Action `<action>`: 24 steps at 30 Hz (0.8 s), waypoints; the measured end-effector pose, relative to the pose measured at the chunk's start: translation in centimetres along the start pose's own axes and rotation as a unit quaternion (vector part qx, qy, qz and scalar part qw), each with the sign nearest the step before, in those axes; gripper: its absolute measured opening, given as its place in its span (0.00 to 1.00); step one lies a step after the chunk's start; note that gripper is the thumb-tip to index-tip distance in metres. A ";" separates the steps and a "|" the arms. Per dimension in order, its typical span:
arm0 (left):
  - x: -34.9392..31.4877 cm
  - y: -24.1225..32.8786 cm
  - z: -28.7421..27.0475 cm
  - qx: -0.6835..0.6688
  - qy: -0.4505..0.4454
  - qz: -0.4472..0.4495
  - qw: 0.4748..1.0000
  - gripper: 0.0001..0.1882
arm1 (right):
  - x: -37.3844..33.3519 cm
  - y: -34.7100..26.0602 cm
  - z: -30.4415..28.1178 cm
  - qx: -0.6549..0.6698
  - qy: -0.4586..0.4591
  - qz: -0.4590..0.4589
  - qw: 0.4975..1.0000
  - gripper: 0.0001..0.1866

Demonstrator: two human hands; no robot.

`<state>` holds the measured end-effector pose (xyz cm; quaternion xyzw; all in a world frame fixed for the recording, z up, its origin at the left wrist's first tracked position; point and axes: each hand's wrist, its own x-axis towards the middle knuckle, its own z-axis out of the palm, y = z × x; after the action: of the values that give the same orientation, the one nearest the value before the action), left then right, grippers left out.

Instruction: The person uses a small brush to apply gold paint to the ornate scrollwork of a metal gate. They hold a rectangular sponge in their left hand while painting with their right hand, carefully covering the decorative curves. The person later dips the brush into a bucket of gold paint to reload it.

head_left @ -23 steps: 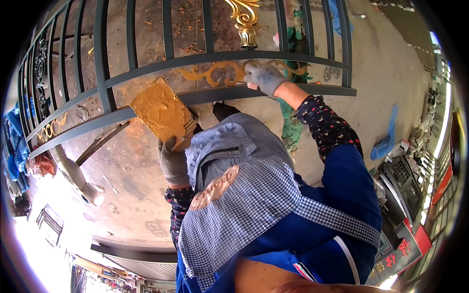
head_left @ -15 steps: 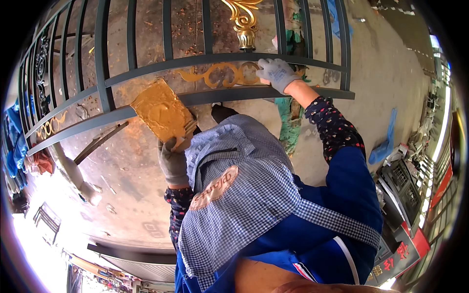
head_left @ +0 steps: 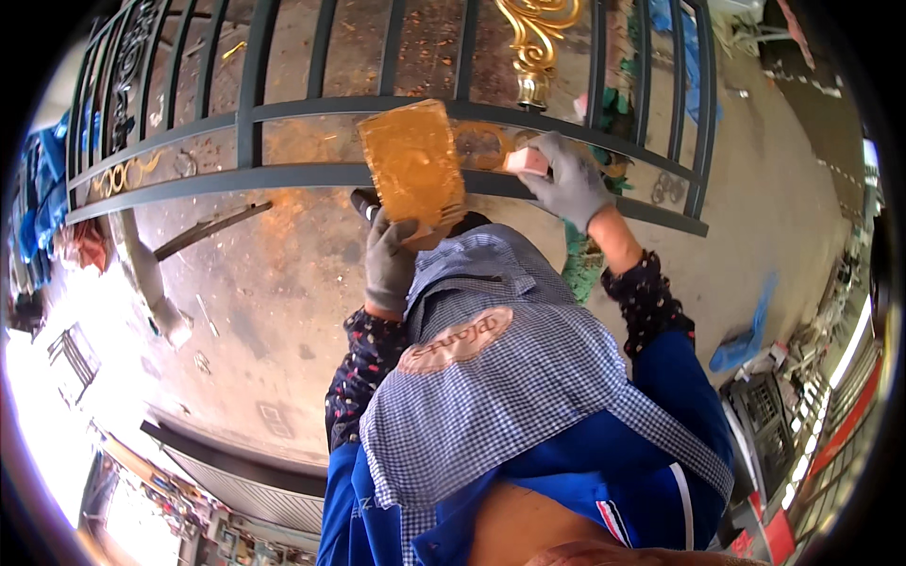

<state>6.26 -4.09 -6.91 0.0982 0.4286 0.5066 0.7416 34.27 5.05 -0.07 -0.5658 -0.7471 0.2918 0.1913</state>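
In a grey glove, my left hand [head_left: 389,259] grips the near end of a flat rectangular palette [head_left: 413,156] thickly coated with gold paint. The palette is held over the lower rails of a dark grey metal railing [head_left: 311,177], covering part of them. My right hand [head_left: 571,184], gloved too, pinches a small pink sponge block [head_left: 527,161] between thumb and fingers. This sponge is to the right of the palette and apart from it. A gold scroll ornament [head_left: 481,141] sits between the two lower rails, partly hidden behind the palette and sponge.
Upright bars carry a bright gold ornament [head_left: 531,57] at the top. A grey post [head_left: 142,269] and a dark bar [head_left: 212,231] are at left. Blue cloth [head_left: 746,335] lies on the floor at right, near a dark plastic crate [head_left: 760,420].
My right hand has drawn back from the scroll ornament, bringing the sponge into view. My left hand has moved the palette up and right, closer to the sponge. The view has shifted.
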 end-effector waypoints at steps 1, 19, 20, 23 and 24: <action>-0.1 0.3 0.8 -0.012 -0.008 -0.003 1.000 0.20 | 0.1 -2.0 0.3 0.038 0.008 0.000 0.999 0.14; -0.1 0.4 3.8 -0.004 -0.035 -0.030 0.999 0.24 | 1.1 -8.0 5.8 -0.076 -0.023 -0.051 0.996 0.13; 0.0 0.1 3.3 0.001 -0.037 -0.034 0.999 0.24 | 0.6 -7.7 5.7 -0.097 -0.045 -0.049 0.993 0.13; 0.1 0.0 3.6 -0.010 -0.027 -0.032 0.999 0.23 | -0.1 -6.6 5.2 -0.093 0.014 -0.048 0.994 0.13; 0.2 -0.2 4.0 -0.018 -0.025 -0.034 0.999 0.23 | -0.3 -6.3 4.7 -0.094 0.034 -0.033 0.994 0.13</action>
<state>9.35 -2.86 -4.62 0.0827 0.4036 0.4862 0.7707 26.82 2.59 0.50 -0.5661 -0.7824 0.1947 0.1720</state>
